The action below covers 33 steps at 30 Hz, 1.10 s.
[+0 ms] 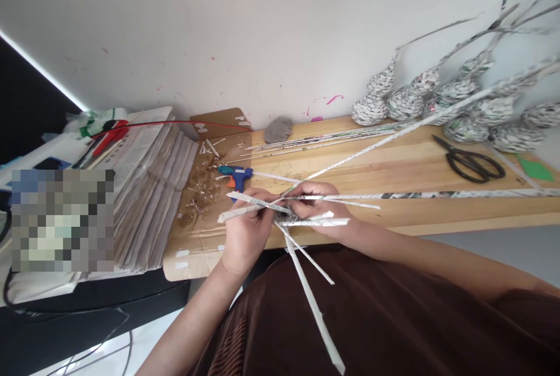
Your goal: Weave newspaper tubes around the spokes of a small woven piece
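Rolled newspaper tubes [312, 303] spread out from a small woven centre [286, 214] between my two hands, above the table's front edge. My left hand [249, 227] is closed on the woven piece from the left, with tube ends sticking out past its fingers. Pinched in my right hand [308, 204] is a long paper tube [371, 146] that slants up to the right. Further tubes reach out to the right and down over the brown clothing. The fingers partly cover the centre of the weave.
A blue glue gun [238, 176] lies on scrap-strewn cardboard [196, 189]. Black scissors [475, 163], loose paper tubes [324, 137] and a grey lump [278, 130] rest on the wooden table [394, 166]. Woven gourd shapes [406, 102] stand back right; stacked newspapers [149, 189] rise at left.
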Each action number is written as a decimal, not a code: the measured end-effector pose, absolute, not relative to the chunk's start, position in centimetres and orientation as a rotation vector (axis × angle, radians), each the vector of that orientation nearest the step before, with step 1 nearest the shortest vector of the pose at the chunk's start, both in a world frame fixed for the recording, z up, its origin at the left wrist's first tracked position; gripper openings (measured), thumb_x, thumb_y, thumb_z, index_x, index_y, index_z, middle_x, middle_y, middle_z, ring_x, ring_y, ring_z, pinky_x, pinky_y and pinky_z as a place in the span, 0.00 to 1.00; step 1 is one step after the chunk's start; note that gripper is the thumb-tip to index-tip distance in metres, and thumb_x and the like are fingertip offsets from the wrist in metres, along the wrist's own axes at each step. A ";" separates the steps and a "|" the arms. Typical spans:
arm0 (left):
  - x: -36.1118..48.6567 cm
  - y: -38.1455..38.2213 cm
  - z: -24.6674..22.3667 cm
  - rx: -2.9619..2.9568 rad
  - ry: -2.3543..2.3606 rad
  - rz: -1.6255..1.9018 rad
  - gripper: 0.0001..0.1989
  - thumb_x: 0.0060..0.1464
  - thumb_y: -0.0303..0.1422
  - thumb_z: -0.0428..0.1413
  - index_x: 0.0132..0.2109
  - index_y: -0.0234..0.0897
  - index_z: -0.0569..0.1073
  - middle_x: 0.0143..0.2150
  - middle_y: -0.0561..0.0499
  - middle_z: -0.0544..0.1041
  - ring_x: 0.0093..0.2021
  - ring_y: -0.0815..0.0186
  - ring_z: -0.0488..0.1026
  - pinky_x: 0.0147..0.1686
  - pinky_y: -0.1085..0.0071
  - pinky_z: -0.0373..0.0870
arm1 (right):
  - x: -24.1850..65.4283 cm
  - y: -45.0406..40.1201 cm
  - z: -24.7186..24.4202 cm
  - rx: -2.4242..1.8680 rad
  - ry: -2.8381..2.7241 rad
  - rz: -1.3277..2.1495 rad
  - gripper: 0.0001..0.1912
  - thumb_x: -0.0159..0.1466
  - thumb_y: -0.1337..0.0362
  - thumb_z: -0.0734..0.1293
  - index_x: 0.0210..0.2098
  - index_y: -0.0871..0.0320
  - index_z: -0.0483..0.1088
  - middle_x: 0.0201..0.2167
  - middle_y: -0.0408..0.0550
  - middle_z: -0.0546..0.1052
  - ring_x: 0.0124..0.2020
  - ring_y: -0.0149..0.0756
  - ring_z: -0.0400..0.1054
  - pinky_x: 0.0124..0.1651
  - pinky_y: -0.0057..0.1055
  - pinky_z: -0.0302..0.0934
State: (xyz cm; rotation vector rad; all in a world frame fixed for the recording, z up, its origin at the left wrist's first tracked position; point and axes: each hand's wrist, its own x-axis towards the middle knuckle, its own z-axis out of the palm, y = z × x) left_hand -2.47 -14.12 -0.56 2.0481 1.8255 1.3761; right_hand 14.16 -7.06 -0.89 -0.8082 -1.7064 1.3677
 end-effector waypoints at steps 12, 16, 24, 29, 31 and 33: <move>-1.9 -14.3 -0.9 2.123 1.840 1.494 0.03 0.59 0.30 0.60 0.37 0.39 0.80 0.36 0.49 0.82 0.38 0.63 0.80 0.43 0.66 0.77 | 13.5 -7.5 -0.7 -0.936 -1.742 1.374 0.04 0.58 0.68 0.68 0.31 0.58 0.77 0.33 0.50 0.82 0.35 0.40 0.78 0.40 0.35 0.72; -1.9 -14.2 -0.9 2.147 1.806 1.521 0.03 0.60 0.28 0.59 0.37 0.37 0.78 0.35 0.49 0.82 0.37 0.65 0.79 0.42 0.68 0.76 | 13.5 -7.9 -0.8 -0.950 -1.650 1.380 0.06 0.59 0.63 0.70 0.31 0.59 0.76 0.32 0.52 0.80 0.31 0.38 0.76 0.33 0.33 0.71; -2.0 -14.5 -1.3 2.037 1.881 1.466 0.03 0.61 0.30 0.59 0.38 0.38 0.77 0.33 0.51 0.80 0.36 0.65 0.79 0.40 0.70 0.74 | 13.8 -7.9 -1.1 -0.918 -1.677 1.324 0.02 0.58 0.65 0.70 0.31 0.58 0.73 0.29 0.45 0.78 0.26 0.31 0.71 0.30 0.28 0.65; -2.0 -14.4 -1.0 2.068 1.893 1.409 0.04 0.61 0.29 0.57 0.37 0.38 0.76 0.32 0.52 0.80 0.36 0.65 0.78 0.39 0.71 0.73 | 13.7 -7.8 -1.3 -0.819 -1.635 1.435 0.07 0.59 0.66 0.69 0.38 0.57 0.73 0.32 0.45 0.78 0.29 0.31 0.72 0.32 0.27 0.66; -1.9 -14.4 -0.8 2.104 1.890 1.382 0.05 0.62 0.28 0.56 0.37 0.38 0.76 0.33 0.52 0.80 0.36 0.66 0.78 0.39 0.72 0.73 | 13.6 -7.8 -1.4 -0.748 -1.599 1.509 0.15 0.59 0.66 0.69 0.46 0.56 0.72 0.35 0.46 0.79 0.31 0.32 0.73 0.33 0.28 0.67; -1.9 -14.4 -0.6 2.140 1.886 1.350 0.06 0.62 0.27 0.55 0.37 0.38 0.76 0.33 0.52 0.80 0.37 0.66 0.78 0.39 0.72 0.73 | 13.4 -7.8 -1.6 -0.691 -1.577 1.534 0.17 0.60 0.65 0.70 0.49 0.56 0.71 0.34 0.45 0.78 0.30 0.31 0.72 0.31 0.27 0.66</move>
